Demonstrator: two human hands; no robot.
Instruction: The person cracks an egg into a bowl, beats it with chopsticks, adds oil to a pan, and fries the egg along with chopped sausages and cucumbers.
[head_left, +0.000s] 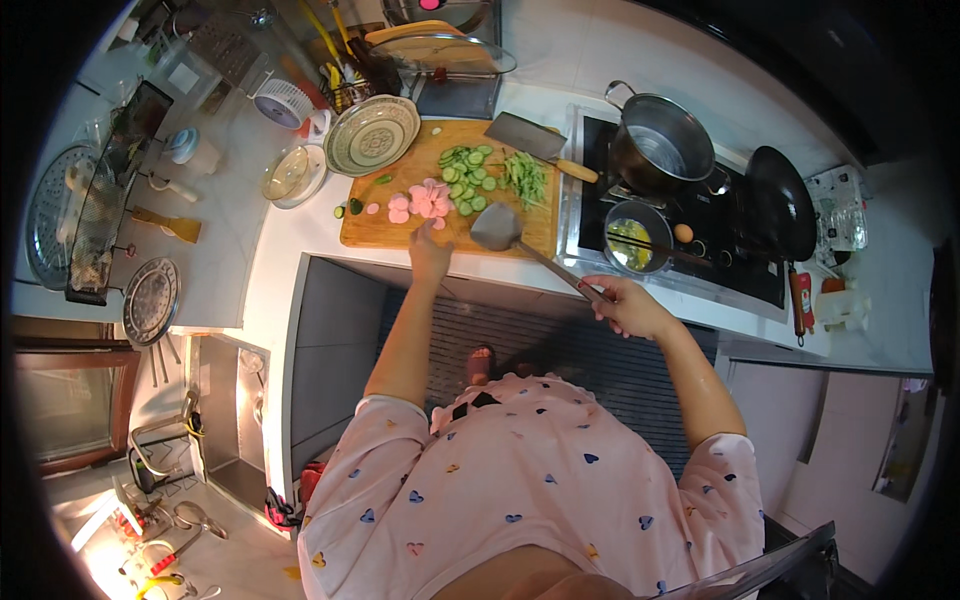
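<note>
My right hand (628, 306) grips the long handle of a metal wok spatula (496, 226). The spatula's broad blade is over the front edge of a wooden cutting board (367, 234). My left hand (430, 259) reaches to the board's front edge, thumb apart from the fingers, with its fingertips beside pink sausage slices (430, 198). Whether they touch a slice is hard to tell. Cucumber slices (466, 176) and a heap of shredded cucumber (523, 180) lie farther back. A cleaver (525, 136) with a wooden handle rests across the board's back right corner.
On the black cooktop (596, 150) are a steel pot (660, 142), a bowl of egg (634, 244) with chopsticks across it, and a whole egg (682, 233). A black wok (780, 202) leans at the right. Patterned plates (373, 136) and a glass bowl (291, 172) stand left.
</note>
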